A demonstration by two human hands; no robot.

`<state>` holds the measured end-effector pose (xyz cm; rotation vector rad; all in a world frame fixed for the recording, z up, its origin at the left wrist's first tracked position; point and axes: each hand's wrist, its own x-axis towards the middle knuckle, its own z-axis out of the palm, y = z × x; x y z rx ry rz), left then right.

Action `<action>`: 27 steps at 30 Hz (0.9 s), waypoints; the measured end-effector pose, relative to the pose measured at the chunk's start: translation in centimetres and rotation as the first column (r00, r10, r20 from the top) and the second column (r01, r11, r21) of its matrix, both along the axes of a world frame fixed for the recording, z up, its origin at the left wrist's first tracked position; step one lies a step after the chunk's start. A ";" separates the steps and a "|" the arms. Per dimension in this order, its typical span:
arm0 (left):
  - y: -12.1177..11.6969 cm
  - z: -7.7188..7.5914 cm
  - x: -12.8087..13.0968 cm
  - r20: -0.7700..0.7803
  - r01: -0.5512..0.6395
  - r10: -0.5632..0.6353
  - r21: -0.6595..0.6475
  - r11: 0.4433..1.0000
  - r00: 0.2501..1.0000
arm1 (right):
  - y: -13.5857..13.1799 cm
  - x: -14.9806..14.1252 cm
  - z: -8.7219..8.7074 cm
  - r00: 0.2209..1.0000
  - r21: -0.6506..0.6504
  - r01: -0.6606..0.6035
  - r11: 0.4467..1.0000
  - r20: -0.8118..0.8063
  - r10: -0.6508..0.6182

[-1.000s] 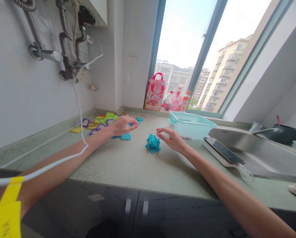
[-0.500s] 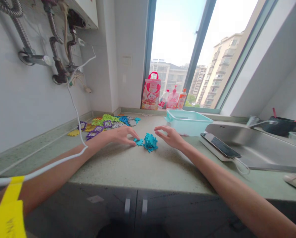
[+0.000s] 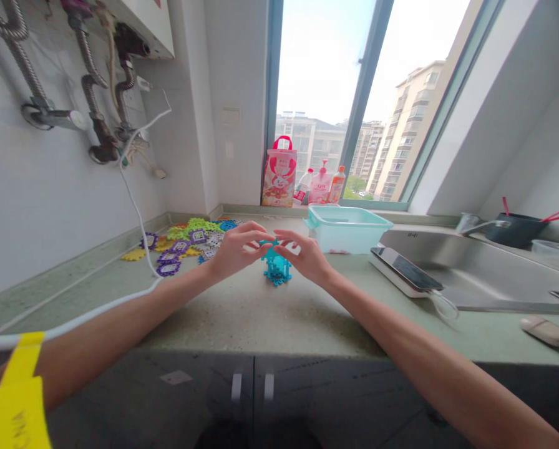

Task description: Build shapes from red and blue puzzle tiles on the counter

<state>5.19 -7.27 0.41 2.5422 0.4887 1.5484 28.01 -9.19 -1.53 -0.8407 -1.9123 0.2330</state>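
Observation:
A flat blue interlocking puzzle piece (image 3: 271, 244) is pinched between the fingertips of my left hand (image 3: 236, 251) and my right hand (image 3: 306, 255). Fingers cover much of it. Just below, a blue cube-like build (image 3: 278, 274) of the same notched pieces stands on the counter. Whether the held piece touches its top I cannot tell. Behind my left hand lies a loose pile of notched pieces, with purple-framed ones (image 3: 170, 267), green ones (image 3: 199, 224) and yellow ones (image 3: 134, 255).
A light teal plastic bin (image 3: 349, 240) stands behind my right hand. Farther right are a phone (image 3: 405, 269) on a white box, a steel sink (image 3: 476, 293) and a beige computer mouse (image 3: 547, 331). A white cable (image 3: 97, 310) passes over my left forearm. Pink bottles (image 3: 319, 188) line the window.
My left hand has lifted the flat blue piece from the counter to above the blue build. My right hand has come in from the right to pinch it too. The view shifted slightly.

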 end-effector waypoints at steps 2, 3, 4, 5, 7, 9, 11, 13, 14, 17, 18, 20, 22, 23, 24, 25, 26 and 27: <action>-0.7 -0.3 0.8 0.044 0.004 -0.003 -0.027 1.000 0.999 | 0.1 -0.2 0.1 0.999 0.009 0.034 0.999 -0.007 -0.034; -0.9 -0.5 1.0 0.061 0.000 0.003 -0.044 0.999 0.998 | 0.1 -0.1 0.1 0.998 0.016 0.054 0.998 -0.013 -0.054; -0.9 -0.6 1.1 0.076 -0.004 0.009 -0.068 0.998 0.997 | 0.1 -0.1 0.1 0.997 0.027 0.076 0.997 -0.013 -0.075; -0.8 -0.8 1.2 0.091 -0.007 0.016 -0.097 0.995 0.996 | 0.0 0.0 0.2 0.995 0.049 0.099 0.994 -0.004 -0.099; -0.5 -1.0 1.1 0.126 -0.009 0.028 -0.152 0.988 0.992 | -0.4 0.0 0.2 0.990 0.113 0.127 0.985 0.054 -0.133; -0.2 -1.2 1.1 0.153 -0.003 0.034 -0.199 0.980 0.988 | -0.9 -0.2 0.2 0.977 0.173 0.125 0.977 0.149 -0.152; 0.0 -1.3 1.1 0.156 0.000 0.037 -0.225 0.974 0.987 | -1.4 -0.6 0.2 0.957 0.193 0.130 0.973 0.234 -0.174; -0.2 -1.5 1.3 0.146 0.006 0.030 -0.238 0.971 0.989 | -1.7 -1.1 0.2 0.937 0.194 0.157 0.968 0.281 -0.209; -0.3 -1.6 1.4 0.142 0.015 0.020 -0.242 0.970 0.990 | -1.8 -1.3 0.2 0.930 0.197 0.170 0.966 0.292 -0.223; -0.8 -1.7 1.5 0.127 0.066 -0.038 -0.224 0.972 0.991 | -1.6 -1.5 0.2 0.925 0.210 0.172 0.963 0.302 -0.231; -0.8 -1.7 1.4 0.113 0.084 -0.062 -0.200 0.976 0.992 | -1.5 -1.4 0.2 0.929 0.207 0.167 0.964 0.293 -0.224; -0.4 -1.6 0.8 0.079 0.105 -0.096 -0.124 0.987 0.992 | -1.0 -0.9 0.1 0.944 0.183 0.129 0.975 0.278 -0.178; 0.5 -1.6 -0.2 0.041 0.074 -0.072 -0.049 0.996 0.997 | -0.5 0.0 -0.1 0.956 0.132 0.042 0.990 0.282 -0.078; 1.2 -1.7 -0.6 0.015 0.024 -0.024 -0.020 1.000 1.000 | -0.2 0.4 -0.3 0.956 0.099 -0.014 0.995 0.294 -0.016; 1.9 -2.0 -1.1 -0.024 -0.045 0.045 -0.001 0.999 0.999 | 0.0 0.8 -0.4 0.951 0.065 -0.065 0.996 0.307 0.042; 2.7 -2.3 -1.4 -0.084 -0.127 0.127 0.013 0.992 0.988 | 0.2 1.1 -0.6 0.944 0.029 -0.105 0.994 0.316 0.091; 3.5 -2.7 -1.6 -0.149 -0.206 0.207 0.022 0.978 0.967 | 0.4 1.3 -0.7 0.939 -0.007 -0.136 0.991 0.319 0.131; 4.2 -3.2 -1.7 -0.226 -0.275 0.273 0.023 0.961 0.935 | 0.5 1.4 -0.8 0.933 -0.045 -0.158 0.986 0.319 0.164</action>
